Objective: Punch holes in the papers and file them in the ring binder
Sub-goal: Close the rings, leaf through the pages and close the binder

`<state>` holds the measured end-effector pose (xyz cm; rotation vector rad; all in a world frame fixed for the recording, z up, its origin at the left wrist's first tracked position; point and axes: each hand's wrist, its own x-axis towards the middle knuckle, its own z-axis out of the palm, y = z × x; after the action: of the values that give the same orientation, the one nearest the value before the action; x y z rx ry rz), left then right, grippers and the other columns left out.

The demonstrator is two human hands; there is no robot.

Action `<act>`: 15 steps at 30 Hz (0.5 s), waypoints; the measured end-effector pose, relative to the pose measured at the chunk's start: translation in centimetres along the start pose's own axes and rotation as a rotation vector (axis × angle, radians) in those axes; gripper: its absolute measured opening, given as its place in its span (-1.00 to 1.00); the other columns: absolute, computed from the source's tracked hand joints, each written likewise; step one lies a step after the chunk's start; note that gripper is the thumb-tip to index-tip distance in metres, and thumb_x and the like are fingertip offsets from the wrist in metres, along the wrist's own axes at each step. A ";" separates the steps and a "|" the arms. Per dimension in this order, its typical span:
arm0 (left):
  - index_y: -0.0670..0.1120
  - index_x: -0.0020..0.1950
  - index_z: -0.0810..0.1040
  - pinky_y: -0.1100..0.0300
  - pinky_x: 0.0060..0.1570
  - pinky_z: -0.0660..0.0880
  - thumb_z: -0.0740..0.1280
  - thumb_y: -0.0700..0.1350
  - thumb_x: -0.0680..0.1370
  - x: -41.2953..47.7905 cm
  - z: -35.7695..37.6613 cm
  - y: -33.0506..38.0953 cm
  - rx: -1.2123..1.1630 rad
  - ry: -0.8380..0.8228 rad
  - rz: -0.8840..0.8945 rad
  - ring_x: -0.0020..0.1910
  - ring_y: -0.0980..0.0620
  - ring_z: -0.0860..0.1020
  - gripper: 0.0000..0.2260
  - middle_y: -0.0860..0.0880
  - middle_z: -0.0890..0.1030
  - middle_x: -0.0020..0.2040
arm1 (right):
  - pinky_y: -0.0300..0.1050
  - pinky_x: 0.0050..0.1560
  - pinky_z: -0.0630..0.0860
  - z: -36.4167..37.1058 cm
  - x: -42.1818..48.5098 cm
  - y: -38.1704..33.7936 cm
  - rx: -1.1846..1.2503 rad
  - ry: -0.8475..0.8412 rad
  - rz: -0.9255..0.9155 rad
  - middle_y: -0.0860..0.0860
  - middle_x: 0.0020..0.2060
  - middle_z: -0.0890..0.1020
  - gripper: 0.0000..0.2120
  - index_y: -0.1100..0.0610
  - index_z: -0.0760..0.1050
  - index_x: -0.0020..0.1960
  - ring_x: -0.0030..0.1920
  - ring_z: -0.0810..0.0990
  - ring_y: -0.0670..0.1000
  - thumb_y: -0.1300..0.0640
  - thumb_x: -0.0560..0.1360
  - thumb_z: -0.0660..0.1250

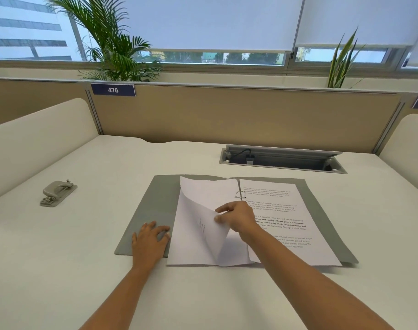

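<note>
A grey ring binder (pixel 153 206) lies open on the white desk, its metal ring (pixel 240 194) standing at the spine. Printed sheets (pixel 284 225) lie on the binder's right half. One white sheet (pixel 198 234) is curled over the left half, its corner lifted. My right hand (pixel 236 217) pinches the edge of that curled sheet near the spine. Flat on the binder's left cover rests my left hand (pixel 150 241), fingers spread. A grey hole punch (pixel 58 192) sits apart at the far left of the desk.
A recessed cable tray (pixel 282 159) with a plug is set into the desk behind the binder. Beige partitions (pixel 227 115) close off the back and both sides. Potted plants stand behind the rear partition by the window.
</note>
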<state>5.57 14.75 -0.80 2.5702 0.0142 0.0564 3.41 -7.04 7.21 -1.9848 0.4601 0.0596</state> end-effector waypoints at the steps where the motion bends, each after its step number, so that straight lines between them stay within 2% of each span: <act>1: 0.00 0.21 0.55 -0.02 0.46 -0.10 0.21 -0.05 0.58 0.1 0.1 0.5 -0.005 0.029 0.006 0.48 -0.02 0.16 -0.76 -0.06 0.33 0.44 | -0.19 -0.11 0.46 -0.2 0.1 0.3 0.018 0.007 0.016 -0.07 -0.32 0.55 -0.86 0.07 0.62 -0.19 -0.15 0.54 0.00 0.25 0.31 0.50; 4: -0.08 0.13 0.60 0.04 0.43 0.10 0.26 -0.10 0.55 0.2 0.2 2.5 -0.092 0.077 0.044 0.40 -0.04 0.31 -0.79 -0.08 0.39 0.40 | -0.09 -0.04 0.53 -0.9 0.4 1.0 0.109 0.032 0.061 -0.05 -0.32 0.58 -0.78 0.05 0.54 -0.36 -0.15 0.56 0.04 0.26 0.24 0.55; 6: -0.09 0.14 0.60 0.06 0.38 0.23 0.29 -0.09 0.54 0.3 0.4 3.5 -0.122 0.052 0.055 0.36 -0.06 0.37 -0.78 -0.09 0.41 0.38 | -0.05 0.00 0.55 -1.8 0.6 1.2 0.183 0.047 0.091 -0.01 -0.29 0.61 -0.76 0.07 0.52 -0.37 -0.15 0.58 0.06 0.25 0.19 0.58; 9: -0.13 0.15 0.60 0.08 0.33 0.27 0.33 -0.10 0.52 0.3 0.6 4.2 -0.136 0.051 0.035 0.35 -0.07 0.39 -0.76 -0.11 0.44 0.35 | -0.02 0.00 0.55 -3.6 0.9 1.7 0.276 0.079 0.114 0.05 -0.24 0.61 -0.71 0.12 0.48 -0.36 -0.15 0.57 0.08 0.21 0.14 0.62; 11: -0.14 0.13 0.60 0.09 0.33 0.26 0.34 -0.12 0.51 0.1 0.7 4.7 -0.145 0.083 0.034 0.35 -0.08 0.37 -0.77 -0.11 0.44 0.35 | -0.04 -0.12 0.53 -4.5 1.0 2.3 0.331 0.078 0.128 0.05 -0.27 0.58 -0.65 0.12 0.42 -0.40 -0.17 0.54 0.09 0.18 0.13 0.63; 14: -0.14 0.09 0.61 0.13 0.30 0.29 0.35 -0.15 0.50 -0.1 0.8 6.3 -0.171 0.139 0.094 0.34 -0.06 0.38 -0.81 -0.09 0.46 0.32 | -0.23 -0.39 0.30 -4.7 0.6 2.9 0.377 0.018 0.141 0.02 -0.41 0.40 -0.52 0.07 0.25 -0.48 -0.30 0.41 0.05 0.05 0.20 0.60; 15: -0.15 0.08 0.61 0.14 0.28 0.30 0.35 -0.14 0.51 -0.2 0.8 7.0 -0.195 0.153 0.111 0.33 -0.05 0.40 -0.82 -0.09 0.48 0.31 | -0.24 -0.41 0.27 -4.7 0.4 2.9 0.385 0.005 0.143 0.06 -0.40 0.40 -0.55 0.09 0.28 -0.46 -0.31 0.38 0.04 -0.01 0.26 0.55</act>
<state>5.40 8.47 2.30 2.3647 -0.0729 0.2829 2.07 -12.38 6.69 -1.5739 0.5706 0.0515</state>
